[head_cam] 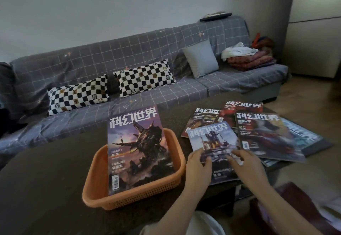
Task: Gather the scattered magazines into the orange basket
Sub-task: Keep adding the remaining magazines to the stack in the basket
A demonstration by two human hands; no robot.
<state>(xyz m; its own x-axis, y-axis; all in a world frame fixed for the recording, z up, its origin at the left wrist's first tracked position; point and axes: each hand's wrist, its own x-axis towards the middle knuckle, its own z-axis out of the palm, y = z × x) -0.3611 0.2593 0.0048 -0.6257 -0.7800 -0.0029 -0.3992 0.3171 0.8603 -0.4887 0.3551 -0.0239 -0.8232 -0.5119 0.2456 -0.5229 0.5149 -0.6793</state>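
Note:
An orange basket stands on the dark table, left of centre. One magazine with a spaceship cover lies in it, its far end propped over the basket's back rim. To the right, several more magazines lie fanned out and overlapping on the table. The nearest is a light blue magazine. My left hand rests on its lower left part and my right hand on its lower right part, fingers bent over the cover. A red-toned magazine lies just right of it.
A grey checked sofa runs behind the table, with two checkered pillows, a grey cushion and folded blankets. The table edge drops off at the right, past the outermost magazine. A dark red object sits near my right forearm.

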